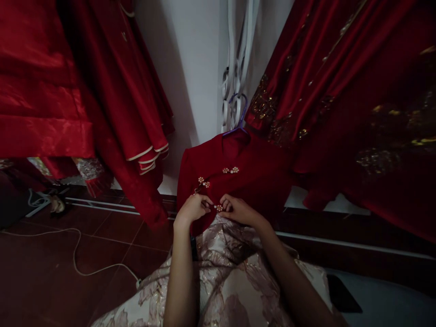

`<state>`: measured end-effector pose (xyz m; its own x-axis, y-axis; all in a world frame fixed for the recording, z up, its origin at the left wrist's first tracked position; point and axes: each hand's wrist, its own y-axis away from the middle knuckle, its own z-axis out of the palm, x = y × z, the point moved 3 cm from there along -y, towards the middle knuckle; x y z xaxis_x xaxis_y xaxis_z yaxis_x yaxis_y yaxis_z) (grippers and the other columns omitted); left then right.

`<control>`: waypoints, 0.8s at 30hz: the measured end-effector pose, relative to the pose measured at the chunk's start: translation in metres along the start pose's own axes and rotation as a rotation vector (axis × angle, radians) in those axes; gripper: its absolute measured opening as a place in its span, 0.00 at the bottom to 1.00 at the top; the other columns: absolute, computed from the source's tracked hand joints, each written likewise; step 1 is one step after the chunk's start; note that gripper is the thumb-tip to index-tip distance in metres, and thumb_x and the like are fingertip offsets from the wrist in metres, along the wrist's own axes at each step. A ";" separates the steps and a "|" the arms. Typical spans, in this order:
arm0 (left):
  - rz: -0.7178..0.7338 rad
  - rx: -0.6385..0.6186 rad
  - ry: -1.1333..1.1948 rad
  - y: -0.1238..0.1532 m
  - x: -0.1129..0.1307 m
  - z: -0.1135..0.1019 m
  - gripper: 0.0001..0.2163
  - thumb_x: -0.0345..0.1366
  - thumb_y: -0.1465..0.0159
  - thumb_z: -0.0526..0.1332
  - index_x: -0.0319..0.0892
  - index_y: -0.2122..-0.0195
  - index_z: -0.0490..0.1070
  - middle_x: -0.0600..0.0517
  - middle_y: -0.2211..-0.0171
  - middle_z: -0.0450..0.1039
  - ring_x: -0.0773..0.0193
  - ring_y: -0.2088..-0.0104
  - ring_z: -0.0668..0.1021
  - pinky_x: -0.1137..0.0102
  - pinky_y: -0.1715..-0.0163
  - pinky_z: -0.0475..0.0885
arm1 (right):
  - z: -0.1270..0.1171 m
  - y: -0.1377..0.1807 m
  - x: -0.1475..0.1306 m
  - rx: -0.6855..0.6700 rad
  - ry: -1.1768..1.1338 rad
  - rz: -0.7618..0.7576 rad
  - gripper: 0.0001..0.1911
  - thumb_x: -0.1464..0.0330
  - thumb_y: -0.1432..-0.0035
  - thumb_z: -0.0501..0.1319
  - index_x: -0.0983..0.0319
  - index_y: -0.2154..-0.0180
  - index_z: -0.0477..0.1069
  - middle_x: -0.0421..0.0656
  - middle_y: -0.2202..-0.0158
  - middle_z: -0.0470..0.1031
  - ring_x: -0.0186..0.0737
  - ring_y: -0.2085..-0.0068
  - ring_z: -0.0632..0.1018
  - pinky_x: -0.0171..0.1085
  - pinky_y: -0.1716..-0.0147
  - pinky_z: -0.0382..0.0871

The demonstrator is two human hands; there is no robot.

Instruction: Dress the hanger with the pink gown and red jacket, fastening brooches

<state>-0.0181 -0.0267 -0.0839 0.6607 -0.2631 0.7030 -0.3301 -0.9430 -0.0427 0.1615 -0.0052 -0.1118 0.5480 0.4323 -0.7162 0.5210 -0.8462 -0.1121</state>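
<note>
Left hand and right hand nearly meet at the front of the red jacket, fingers curled in; whether either pinches firmly, I cannot tell. Between them lies the beaded clasp, its long axis running roughly sideways from hand to hand, its flower end nearer the right fingertips.

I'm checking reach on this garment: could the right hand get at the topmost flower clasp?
Probably yes: the right hand is at the lowest clasp, and only the front of the red garment shows between it and the topmost flower clasp.
</note>
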 end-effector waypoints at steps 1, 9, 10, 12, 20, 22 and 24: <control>0.003 0.007 -0.004 -0.001 0.001 0.000 0.12 0.29 0.49 0.60 0.42 0.63 0.75 0.51 0.68 0.77 0.67 0.68 0.77 0.76 0.68 0.68 | 0.000 -0.001 0.001 0.012 -0.009 -0.010 0.14 0.66 0.54 0.63 0.61 0.64 0.64 0.40 0.71 0.72 0.34 0.69 0.73 0.34 0.69 0.67; -0.011 0.046 -0.062 -0.004 0.007 0.002 0.09 0.28 0.48 0.60 0.42 0.67 0.76 0.51 0.69 0.77 0.66 0.69 0.77 0.75 0.66 0.69 | 0.002 -0.005 0.003 0.063 -0.083 -0.049 0.08 0.67 0.51 0.61 0.62 0.67 0.65 0.41 0.71 0.73 0.33 0.69 0.74 0.34 0.66 0.68; -0.014 0.048 -0.064 -0.004 0.007 0.002 0.08 0.27 0.49 0.60 0.41 0.68 0.76 0.50 0.69 0.77 0.66 0.68 0.77 0.75 0.66 0.69 | 0.003 -0.006 0.004 0.066 -0.087 -0.042 0.08 0.67 0.51 0.61 0.62 0.67 0.65 0.41 0.71 0.73 0.34 0.69 0.74 0.34 0.66 0.68; -0.015 0.051 -0.061 -0.005 0.006 0.004 0.07 0.28 0.49 0.61 0.41 0.69 0.76 0.50 0.68 0.77 0.66 0.68 0.77 0.75 0.67 0.68 | 0.003 -0.006 0.005 0.058 -0.105 -0.032 0.08 0.67 0.52 0.61 0.62 0.68 0.66 0.42 0.71 0.74 0.34 0.69 0.74 0.35 0.67 0.68; -0.013 0.090 -0.050 -0.009 -0.003 0.005 0.08 0.36 0.51 0.66 0.39 0.71 0.74 0.49 0.69 0.77 0.65 0.70 0.77 0.74 0.70 0.67 | 0.002 -0.006 -0.001 0.043 -0.196 -0.030 0.09 0.66 0.52 0.62 0.62 0.67 0.66 0.41 0.71 0.73 0.34 0.69 0.74 0.34 0.67 0.69; -0.002 0.069 0.004 -0.009 -0.006 0.005 0.09 0.38 0.52 0.67 0.39 0.71 0.74 0.49 0.70 0.77 0.65 0.70 0.77 0.74 0.70 0.68 | 0.001 -0.006 -0.002 0.044 -0.212 -0.030 0.09 0.67 0.52 0.62 0.62 0.67 0.66 0.42 0.71 0.73 0.34 0.68 0.74 0.35 0.66 0.69; 0.013 0.042 0.069 -0.010 -0.008 0.006 0.11 0.40 0.51 0.66 0.39 0.70 0.74 0.49 0.70 0.77 0.66 0.70 0.77 0.74 0.69 0.68 | 0.000 -0.005 -0.003 0.047 -0.221 -0.029 0.09 0.66 0.52 0.62 0.62 0.67 0.66 0.42 0.70 0.73 0.34 0.67 0.74 0.35 0.65 0.69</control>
<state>-0.0161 -0.0166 -0.0930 0.6082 -0.2620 0.7493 -0.3084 -0.9478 -0.0811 0.1572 -0.0023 -0.1087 0.3733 0.3825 -0.8452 0.5004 -0.8502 -0.1637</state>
